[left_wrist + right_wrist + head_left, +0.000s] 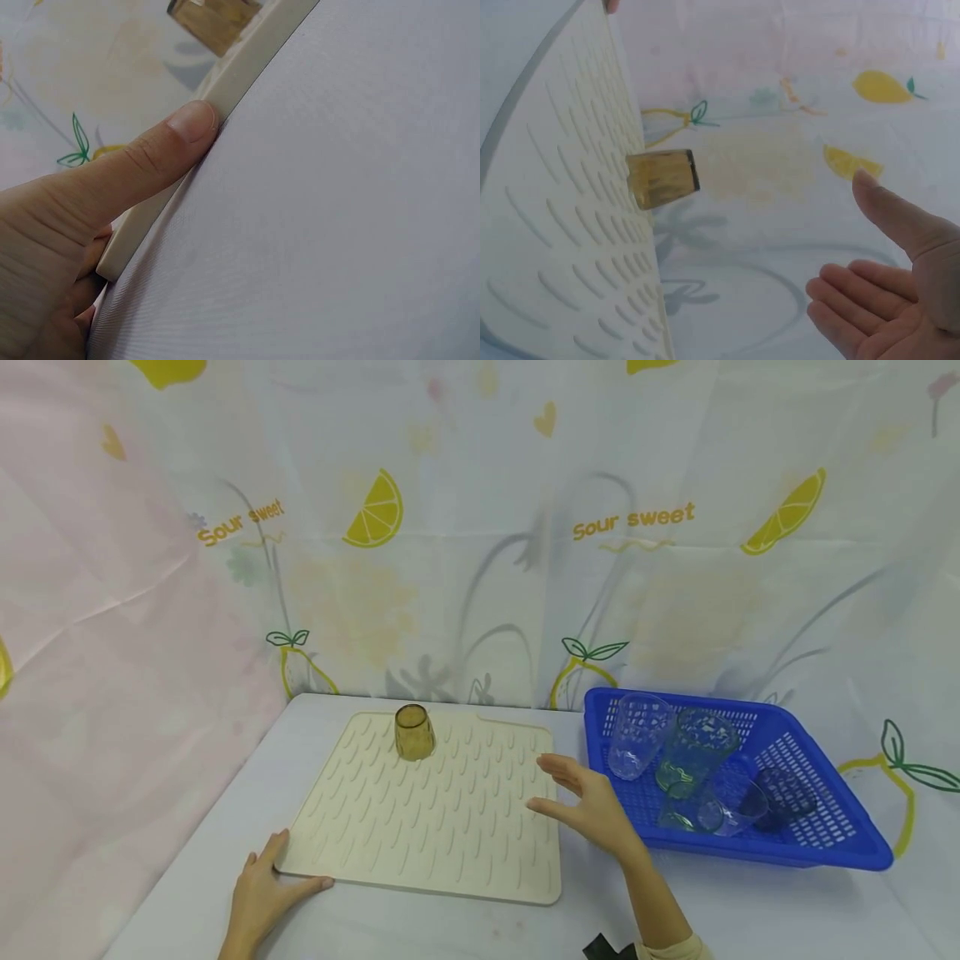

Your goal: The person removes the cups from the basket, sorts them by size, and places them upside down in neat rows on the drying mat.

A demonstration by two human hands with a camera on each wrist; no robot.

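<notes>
An amber glass tumbler [415,732] stands on the far left part of a cream ridged drying mat [450,810]. My left hand [258,889] is at the mat's near left corner, its thumb against the front edge and its fingers along the left side. In the left wrist view the thumb [142,157] touches the mat's rim [240,71]; the other fingers are partly hidden. My right hand [592,806] hovers over the mat's right edge, thumb and fingers apart with nothing between them. The right wrist view shows its palm [900,315] well away from the tumbler [662,178].
A blue perforated plastic basket [765,856] sits to the right of the mat, close to my right hand. Several clear and tinted glasses [693,747] lie or lean inside it. A lemon-printed cloth [465,568] hangs behind the white tabletop [420,927].
</notes>
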